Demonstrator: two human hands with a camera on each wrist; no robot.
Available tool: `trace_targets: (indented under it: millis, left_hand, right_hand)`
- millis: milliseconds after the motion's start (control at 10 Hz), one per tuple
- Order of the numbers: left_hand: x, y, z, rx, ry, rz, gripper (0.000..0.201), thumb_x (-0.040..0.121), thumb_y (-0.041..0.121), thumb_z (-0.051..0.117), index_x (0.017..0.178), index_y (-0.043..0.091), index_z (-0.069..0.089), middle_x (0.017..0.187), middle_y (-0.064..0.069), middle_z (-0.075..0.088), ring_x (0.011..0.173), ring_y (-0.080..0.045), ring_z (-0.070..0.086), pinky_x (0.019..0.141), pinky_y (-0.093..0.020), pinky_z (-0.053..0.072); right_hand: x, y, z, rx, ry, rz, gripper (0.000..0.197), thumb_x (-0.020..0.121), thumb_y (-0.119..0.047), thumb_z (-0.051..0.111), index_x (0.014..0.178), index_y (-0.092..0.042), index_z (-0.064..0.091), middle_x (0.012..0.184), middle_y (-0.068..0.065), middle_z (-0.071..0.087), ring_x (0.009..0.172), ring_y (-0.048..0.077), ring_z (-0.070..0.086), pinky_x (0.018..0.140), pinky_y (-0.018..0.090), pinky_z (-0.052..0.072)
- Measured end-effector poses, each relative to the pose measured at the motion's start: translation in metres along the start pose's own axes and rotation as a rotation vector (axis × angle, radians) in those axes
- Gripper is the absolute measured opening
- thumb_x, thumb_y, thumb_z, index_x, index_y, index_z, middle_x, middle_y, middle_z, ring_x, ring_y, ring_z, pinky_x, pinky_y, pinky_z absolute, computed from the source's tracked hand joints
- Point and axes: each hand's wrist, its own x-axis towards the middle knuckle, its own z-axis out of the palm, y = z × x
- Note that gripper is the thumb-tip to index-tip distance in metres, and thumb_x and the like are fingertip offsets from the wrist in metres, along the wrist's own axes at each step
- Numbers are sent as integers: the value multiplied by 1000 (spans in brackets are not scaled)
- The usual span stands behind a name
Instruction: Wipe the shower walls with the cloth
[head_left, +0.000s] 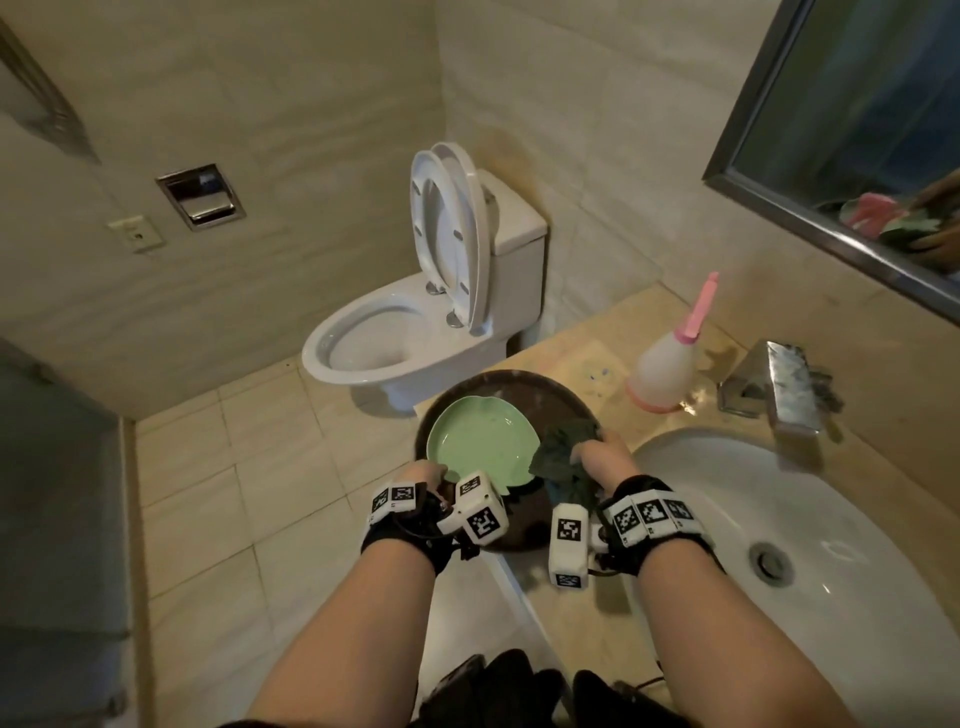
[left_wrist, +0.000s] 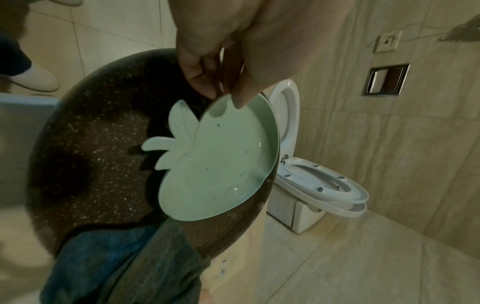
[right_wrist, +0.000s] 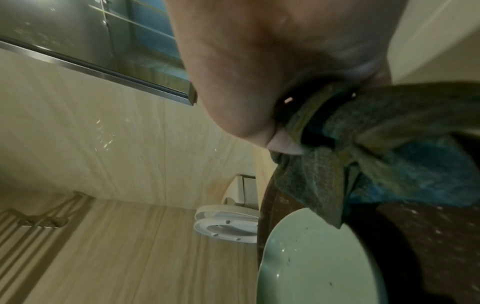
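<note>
The right hand (head_left: 602, 457) grips the dark blue-green terry cloth (head_left: 563, 452) inside the dark speckled round pan (left_wrist: 85, 156); beside it, the left hand (left_wrist: 223, 61) pinches the pale green apple-shaped plate's (left_wrist: 223, 162) rim. Best to lift the cloth clear, bunched firmly, while steadying the plate.

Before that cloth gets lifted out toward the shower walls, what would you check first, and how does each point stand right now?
1. Right hand grips the cloth: ok, its fingers are bunched around the fabric.
2. Cloth free of the green plate: cannot tell; a corner hangs over the plate's rim.
3. Plate steadied: ok, the left hand pinches its edge.
4. Plate sits inside the dark pan: ok.
5. Pan fully on the counter: not ok, it overhangs the edge.
6. Cloth damp enough: cannot tell.
</note>
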Motion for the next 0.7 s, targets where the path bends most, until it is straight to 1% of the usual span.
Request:
trace_targets:
  millis: [100,200,300,400,500,600,700]
  left_hand:
    - [1,1,-6,41,22,61,27,101,18,42,113,2,60,123,-17,59,95,-25,57,79,-30,43]
    - [2,0,-10,-22,6,7,25,102,20,42,102,5,62,122,-16,61,92,-24,54,76,-28,41]
    - [32,-13,-6,-332,-24,21,33,94,6,52,126,-2,54,125,-18,57,93,-22,53,78,-30,50]
    - [39,-15,-5,-368,-98,-29,41,91,4,55,131,-3,49,135,-21,52,93,-22,55,89,-34,51]
    - [32,-12,-10,-408,-100,-25,39,94,2,50,133,-3,47,137,-20,50,81,-18,55,68,-21,52]
    - [38,-17,-14,-461,-96,-31,38,94,1,48,132,-1,46,138,-18,49,79,-16,55,59,-16,52]
    - [40,-22,-23,-473,-118,-30,37,94,1,48,131,0,47,139,-16,49,76,-13,56,58,-15,49]
  right_hand:
    - [3,1,4,-29,-4,-29,61,92,-5,50,148,-9,28,145,16,37,127,35,40,87,36,38]
    - [4,3,6,-32,51,-32,55,94,-9,49,146,-6,31,141,17,42,123,34,43,85,32,36]
    - [4,5,7,-65,117,-24,51,94,-12,50,142,-7,34,135,17,45,119,33,46,88,32,39]
    - [4,4,9,-123,188,-23,53,89,-15,53,139,-6,38,138,18,41,123,35,44,100,38,41]
    - [0,2,14,-163,249,-52,55,89,-14,52,139,-1,35,147,17,28,129,36,38,105,40,37]
    - [-5,-1,20,-183,295,-73,57,90,-15,50,142,-4,31,151,16,23,134,35,32,108,43,33]
    - [-11,-2,28,-291,305,-85,62,91,-20,50,147,-9,26,157,14,12,144,31,15,116,43,19]
